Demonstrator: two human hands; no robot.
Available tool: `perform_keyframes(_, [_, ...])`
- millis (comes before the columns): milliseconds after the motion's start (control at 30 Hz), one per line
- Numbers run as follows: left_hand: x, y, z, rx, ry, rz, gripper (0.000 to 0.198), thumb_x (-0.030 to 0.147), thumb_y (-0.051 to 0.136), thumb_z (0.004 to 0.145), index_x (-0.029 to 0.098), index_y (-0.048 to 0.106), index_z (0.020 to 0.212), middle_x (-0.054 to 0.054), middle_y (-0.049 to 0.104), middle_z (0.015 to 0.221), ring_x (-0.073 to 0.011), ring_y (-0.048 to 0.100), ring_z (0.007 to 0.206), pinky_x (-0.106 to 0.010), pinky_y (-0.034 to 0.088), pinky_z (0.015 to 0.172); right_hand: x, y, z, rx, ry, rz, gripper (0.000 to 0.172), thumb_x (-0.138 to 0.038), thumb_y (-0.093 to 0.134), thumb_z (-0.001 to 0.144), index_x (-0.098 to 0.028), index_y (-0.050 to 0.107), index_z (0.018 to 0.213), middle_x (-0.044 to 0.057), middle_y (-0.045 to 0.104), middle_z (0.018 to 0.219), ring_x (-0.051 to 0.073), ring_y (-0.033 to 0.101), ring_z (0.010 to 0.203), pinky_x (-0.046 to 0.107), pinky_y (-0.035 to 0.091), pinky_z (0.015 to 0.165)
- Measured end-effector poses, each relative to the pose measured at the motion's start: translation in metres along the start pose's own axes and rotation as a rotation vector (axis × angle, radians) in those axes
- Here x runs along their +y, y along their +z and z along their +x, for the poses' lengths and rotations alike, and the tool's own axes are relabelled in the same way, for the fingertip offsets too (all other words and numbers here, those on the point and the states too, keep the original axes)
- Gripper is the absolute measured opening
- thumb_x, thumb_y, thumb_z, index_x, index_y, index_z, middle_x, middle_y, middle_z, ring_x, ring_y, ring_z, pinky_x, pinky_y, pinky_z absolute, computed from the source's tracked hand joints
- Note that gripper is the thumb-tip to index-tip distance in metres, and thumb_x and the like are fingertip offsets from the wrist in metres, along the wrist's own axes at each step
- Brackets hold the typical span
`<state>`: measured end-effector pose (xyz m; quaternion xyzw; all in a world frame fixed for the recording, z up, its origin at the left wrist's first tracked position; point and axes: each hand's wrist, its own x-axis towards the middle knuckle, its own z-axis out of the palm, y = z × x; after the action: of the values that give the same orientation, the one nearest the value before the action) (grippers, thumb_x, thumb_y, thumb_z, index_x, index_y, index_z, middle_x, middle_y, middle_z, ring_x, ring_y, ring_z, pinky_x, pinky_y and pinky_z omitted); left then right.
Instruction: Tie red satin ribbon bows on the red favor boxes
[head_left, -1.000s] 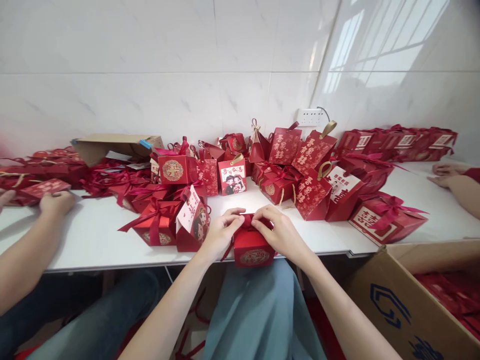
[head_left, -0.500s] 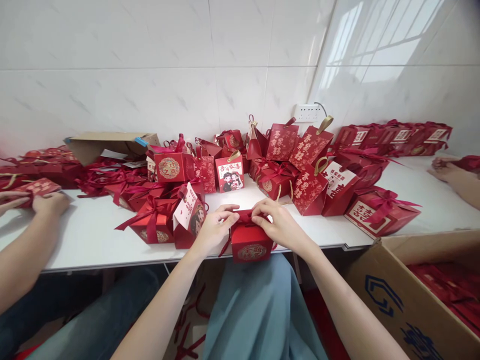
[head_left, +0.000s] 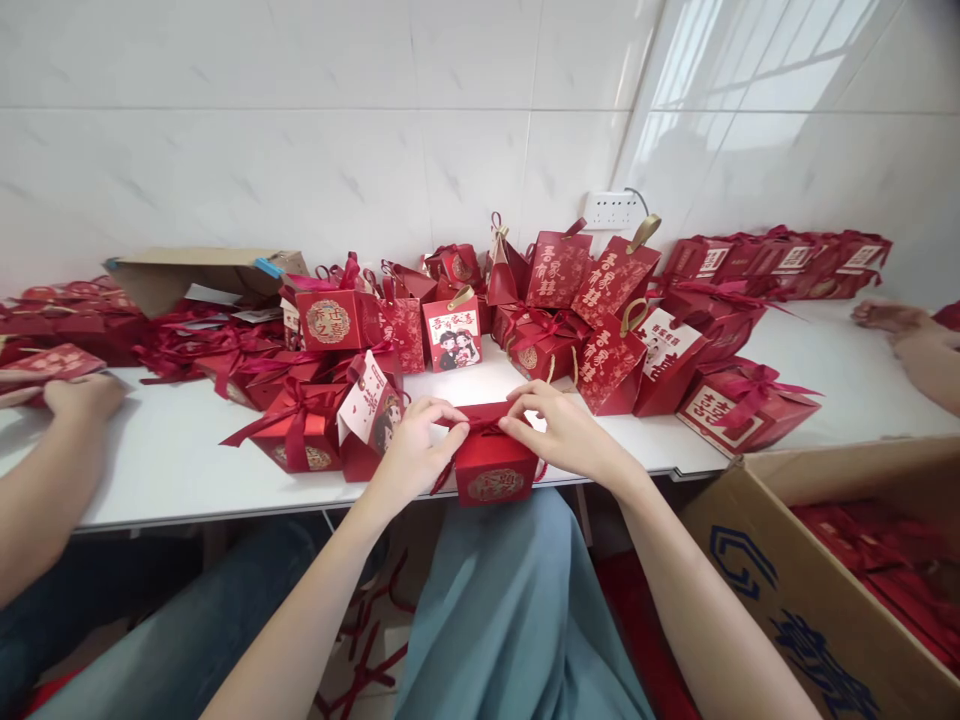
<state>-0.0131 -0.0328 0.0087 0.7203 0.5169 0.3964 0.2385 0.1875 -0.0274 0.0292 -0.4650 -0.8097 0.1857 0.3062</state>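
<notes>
A small red gift box (head_left: 491, 472) with a gold round emblem stands at the near edge of the white table (head_left: 172, 455). My left hand (head_left: 415, 450) pinches the dark red ribbon at the box's top left. My right hand (head_left: 561, 432) pinches the same ribbon at the top right, fingers curled. A ribbon tail hangs down the box's left side. Just left of my left hand lean two more red boxes, one with a cartoon couple (head_left: 373, 415) and one with a bow (head_left: 298, 437).
Many red gift boxes and bags (head_left: 592, 300) crowd the table's back. A flat cardboard box (head_left: 196, 272) lies back left. An open carton (head_left: 817, 570) with red items stands at lower right. Other people's hands work at the far left (head_left: 81, 397) and far right (head_left: 892, 318).
My hands have drawn slightly apart at the box's top, pulling the ribbon. The view has tilted a little, shifting everything down and left.
</notes>
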Motion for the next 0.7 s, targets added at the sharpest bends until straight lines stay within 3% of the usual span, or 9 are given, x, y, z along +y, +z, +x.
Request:
perform_keyframes(100, [0.004, 0.001, -0.002, 0.026, 0.050, 0.062, 0.012, 0.029, 0.052, 0.078, 0.020, 0.060, 0.077, -0.003, 0.058, 0.089, -0.0211, 0.052, 0.095, -0.039, 0.035, 0.094, -0.003, 0.006, 0.001, 0.038, 0.029, 0.026, 0.024, -0.035, 0.060, 0.082, -0.018, 0.061, 0.066, 0.007, 0.060, 0.095, 0.018, 0.060, 0.089, 0.032, 0.043, 0.087])
perform_keyframes(200, [0.005, 0.001, -0.001, 0.034, 0.067, 0.082, 0.009, 0.027, 0.052, 0.077, 0.020, 0.058, 0.078, -0.003, 0.059, 0.087, -0.0198, 0.053, 0.090, -0.036, 0.038, 0.089, -0.001, 0.011, 0.004, 0.055, 0.053, 0.040, 0.016, -0.027, 0.063, 0.080, -0.018, 0.060, 0.067, 0.007, 0.059, 0.093, 0.018, 0.059, 0.092, 0.032, 0.043, 0.087])
perform_keyframes(333, [0.005, 0.000, -0.004, 0.078, -0.023, 0.091, 0.017, 0.034, 0.053, 0.076, 0.020, 0.057, 0.084, -0.003, 0.059, 0.085, -0.0193, 0.053, 0.083, -0.036, 0.040, 0.083, 0.001, 0.010, 0.002, 0.056, 0.066, 0.068, 0.014, -0.027, 0.063, 0.080, -0.018, 0.058, 0.069, 0.006, 0.060, 0.092, 0.018, 0.058, 0.089, 0.032, 0.044, 0.084])
perform_keyframes(500, [0.012, -0.005, -0.013, 0.098, -0.087, 0.153, 0.023, 0.042, 0.051, 0.077, 0.020, 0.058, 0.077, -0.003, 0.058, 0.080, -0.0210, 0.053, 0.082, -0.037, 0.039, 0.079, -0.012, -0.002, -0.018, 0.280, 0.117, 0.028, 0.016, -0.034, 0.055, 0.085, -0.018, 0.057, 0.087, 0.007, 0.061, 0.091, 0.019, 0.057, 0.085, 0.030, 0.043, 0.074])
perform_keyframes(600, [0.014, -0.005, -0.013, 0.097, -0.075, 0.156, 0.020, 0.039, 0.053, 0.076, 0.020, 0.059, 0.079, -0.003, 0.059, 0.080, -0.0198, 0.053, 0.080, -0.035, 0.039, 0.078, -0.020, -0.002, -0.024, 0.157, 0.227, 0.010, 0.024, -0.037, 0.049, 0.087, -0.019, 0.055, 0.073, 0.003, 0.061, 0.072, 0.016, 0.055, 0.065, 0.028, 0.039, 0.062])
perform_keyframes(700, [0.012, 0.000, -0.010, 0.064, -0.068, 0.110, 0.018, 0.036, 0.053, 0.077, 0.020, 0.060, 0.076, -0.002, 0.061, 0.078, -0.0174, 0.053, 0.074, -0.031, 0.040, 0.072, -0.021, 0.008, -0.020, 0.059, 0.297, -0.024, 0.031, -0.040, 0.048, 0.087, -0.020, 0.054, 0.065, 0.002, 0.061, 0.066, 0.016, 0.052, 0.059, 0.027, 0.035, 0.057])
